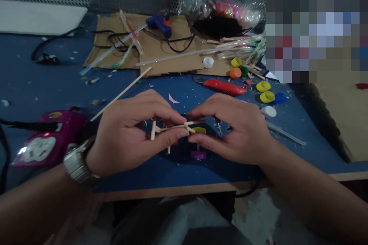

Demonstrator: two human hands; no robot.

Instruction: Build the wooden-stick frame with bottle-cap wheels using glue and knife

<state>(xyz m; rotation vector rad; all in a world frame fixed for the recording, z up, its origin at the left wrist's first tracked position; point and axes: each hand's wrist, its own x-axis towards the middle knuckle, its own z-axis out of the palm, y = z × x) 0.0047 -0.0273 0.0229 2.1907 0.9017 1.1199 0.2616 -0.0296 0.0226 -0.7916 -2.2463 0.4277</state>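
Note:
Between my two hands is a small frame of thin wooden sticks (188, 125). My left hand (129, 126), with a metal watch on its wrist, pinches the frame between thumb and fingertips. My right hand (235, 128) curls around the other end, thumb and forefinger closed at the sticks. Below the fingers show a yellow cap (199, 130) and a purple cap (198, 155) joined by a short stick; whether they are fixed to the frame I cannot tell. A bit of red shows under my left thumb, partly hidden.
A red utility knife (225, 86) lies beyond my right hand, near yellow caps (263, 86) and an orange cap (235, 73). A blue glue gun (161, 25) rests on cardboard (169, 61) at the back. On the left are a purple power socket (48, 134) and a loose stick (120, 94).

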